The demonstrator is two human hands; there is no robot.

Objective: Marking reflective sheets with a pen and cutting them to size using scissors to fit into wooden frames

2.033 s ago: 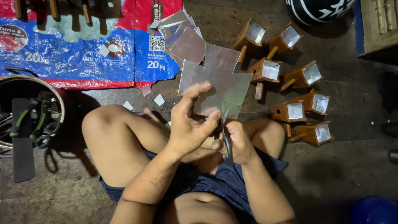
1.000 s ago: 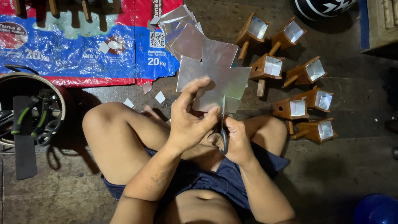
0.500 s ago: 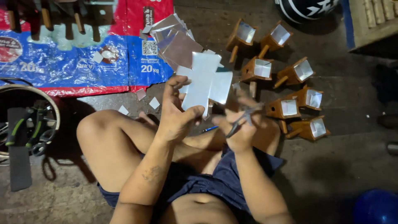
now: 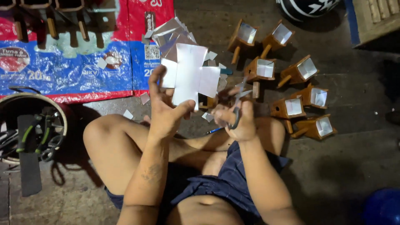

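The person is sitting cross-legged on the concrete floor, with a blue and red printed plastic sack spread out ahead and a black tub of tools standing at their left. A group of small wooden scoop-shaped boxes, each lined with shiny sheet, is lying on the floor to the right, near the right knee. A loose pile of cut sheet pieces is resting at the sack's edge.

The left hand is holding up a cross-shaped piece of shiny sheet metal, pinched at its lower edge between thumb and fingers, raised above the knees. The right hand is closed round the handles of a pair of scissors, blades pointing up towards the sheet; whether the blades are touching it cannot be told.

Judgement: the step in hand appears to be trimming the cross-shaped blank. The next move is likely calling for the blades to be lined up on an inner corner while the left hand is steadying the sheet.
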